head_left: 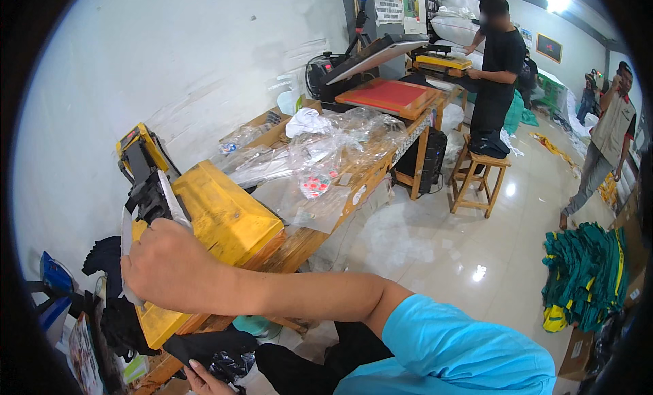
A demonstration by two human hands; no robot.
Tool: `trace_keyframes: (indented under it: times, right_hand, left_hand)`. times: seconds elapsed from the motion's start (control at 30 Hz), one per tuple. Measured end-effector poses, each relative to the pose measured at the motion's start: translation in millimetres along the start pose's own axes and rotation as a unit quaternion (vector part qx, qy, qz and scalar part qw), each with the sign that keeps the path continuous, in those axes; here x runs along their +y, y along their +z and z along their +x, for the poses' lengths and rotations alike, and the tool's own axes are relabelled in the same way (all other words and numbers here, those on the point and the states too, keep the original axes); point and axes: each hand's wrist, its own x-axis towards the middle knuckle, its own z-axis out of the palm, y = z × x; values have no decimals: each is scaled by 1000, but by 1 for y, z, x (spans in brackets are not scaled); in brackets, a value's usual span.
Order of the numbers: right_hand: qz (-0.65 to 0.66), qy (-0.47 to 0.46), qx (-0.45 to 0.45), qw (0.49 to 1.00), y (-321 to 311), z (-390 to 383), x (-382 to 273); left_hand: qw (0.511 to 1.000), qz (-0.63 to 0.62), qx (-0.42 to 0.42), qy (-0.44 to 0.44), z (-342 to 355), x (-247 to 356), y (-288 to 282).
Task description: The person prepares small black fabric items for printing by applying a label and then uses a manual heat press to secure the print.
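Observation:
My right hand [166, 262] reaches across to the left. Its fingers are wrapped round a pale grey, wrapped-looking handle [127, 235], mostly hidden by the fist. This handle belongs to a yellow heat press [228, 215] with a black mechanism [151, 199], standing on the wooden bench by the wall. Low in the view, my left hand [206, 380] is partly cut off by the lower edge. It pinches the edge of a black cloth [211, 344] beside the press's near corner. A shiny black printed patch [231, 365] shows on that cloth.
Clear plastic wrap [340, 143] and white cloth [307, 123] cover the wooden bench [371, 184]. Beyond stands a raised press with a red bed [388, 96]. One person [500, 75] works there; another [612, 130] stands right. Wooden stool [479, 165], green garment pile [585, 272] on the floor.

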Motion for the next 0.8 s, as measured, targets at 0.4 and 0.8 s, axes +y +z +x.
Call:
trace_keyframes:
  times: [0.4, 0.8]
  right_hand:
    - [12, -31, 38, 999, 6, 12, 8]
    - [-104, -49, -154, 981, -51, 97, 25]
  left_hand:
    - [984, -175, -1, 35, 21, -36, 20]
    - [975, -217, 15, 34, 14, -7, 27]
